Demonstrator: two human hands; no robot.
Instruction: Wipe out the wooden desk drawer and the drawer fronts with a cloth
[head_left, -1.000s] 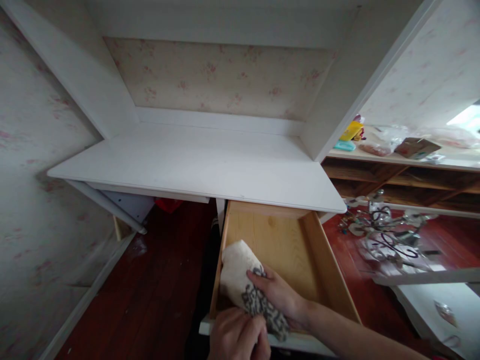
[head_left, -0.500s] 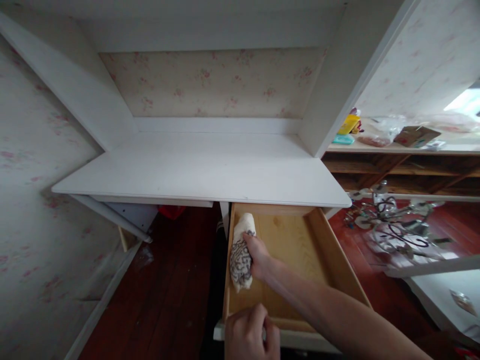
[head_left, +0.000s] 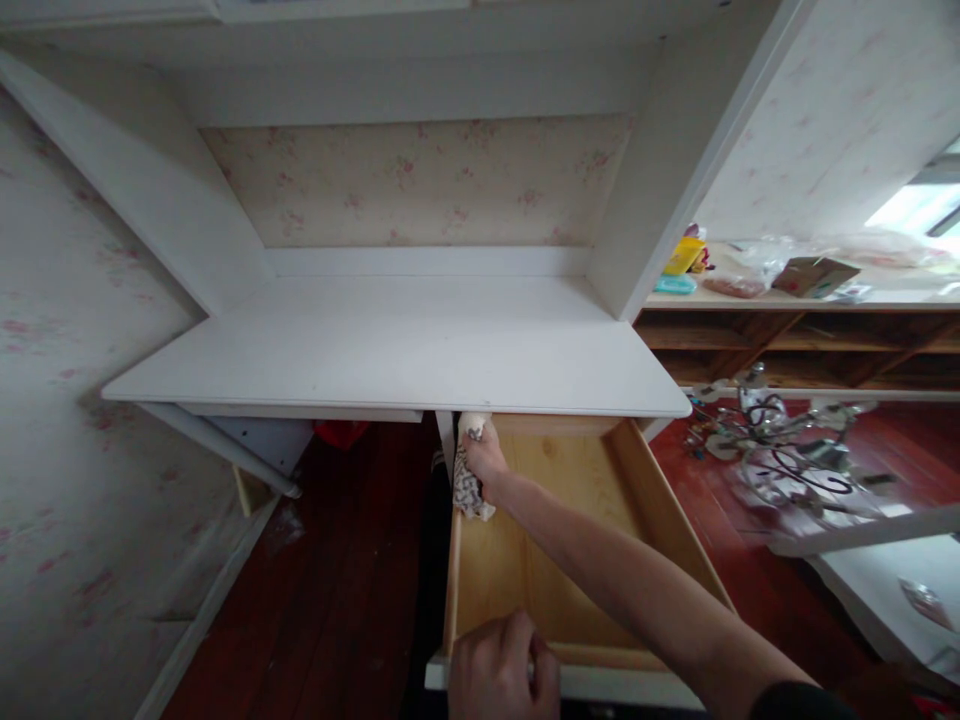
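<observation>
A wooden drawer [head_left: 540, 570] with a white front is pulled out under the white desk [head_left: 405, 350]. My right hand [head_left: 486, 460] reaches into it, fingers closed on a cream cloth [head_left: 471, 490] with a dark pattern. The cloth is bunched and pressed into the far left corner, against the drawer's left wall. At the front edge, my left hand [head_left: 504, 665] is curled into a fist on the drawer; what lies inside its fingers is mostly hidden.
Upright white panels [head_left: 675, 170] frame the desk's hutch. A chandelier [head_left: 787, 440] lies on the red wooden floor to the right. Behind it, a low shelf unit [head_left: 750, 300] carries a cardboard box [head_left: 814, 277], plastic bags and a yellow item [head_left: 682, 256]. Something red [head_left: 341, 433] sits under the desk.
My right hand has slid the cloth away from me along the drawer's left side to the back corner. My left hand stays at the drawer front.
</observation>
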